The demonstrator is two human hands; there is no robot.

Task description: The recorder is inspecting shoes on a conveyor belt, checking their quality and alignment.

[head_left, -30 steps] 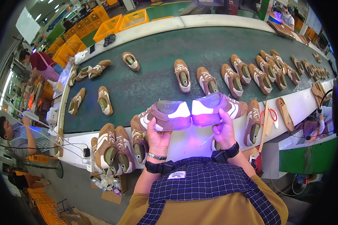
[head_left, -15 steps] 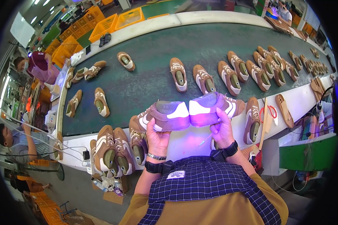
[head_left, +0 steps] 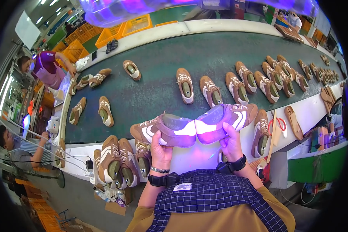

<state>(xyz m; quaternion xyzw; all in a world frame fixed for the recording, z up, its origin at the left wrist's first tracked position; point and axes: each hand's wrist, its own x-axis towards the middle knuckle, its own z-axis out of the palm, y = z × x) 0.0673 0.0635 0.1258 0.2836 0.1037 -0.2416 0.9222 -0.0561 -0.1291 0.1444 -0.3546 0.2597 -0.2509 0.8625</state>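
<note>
My left hand (head_left: 161, 155) grips a brown sneaker (head_left: 149, 132) with white stripes and a white heel, its toe pointing left. In my right hand (head_left: 232, 146) is a matching sneaker (head_left: 246, 115), toe to the right. The two are held up heel to heel, their heels touching or nearly so, under purple light. A dark green insert, apparently a shoe last, fills each opening. Below them lies the white bench edge (head_left: 183, 156). Further sneakers (head_left: 110, 160) stand near my left hand, and one sneaker (head_left: 261, 133) stands right of my right hand.
A wide green conveyor belt (head_left: 154, 92) carries many similar sneakers. Red-handled scissors (head_left: 283, 124) and a tan sole-shaped piece (head_left: 294, 123) lie at right. Orange crates (head_left: 137, 24) stand beyond the belt. Two people (head_left: 50, 69) work at left. A purple-lit translucent thing crosses the top edge.
The whole scene sits slightly lower in the picture. Both sneakers remain in my hands, the left one's toe showing more. At the far left, one person has reached an arm toward the belt.
</note>
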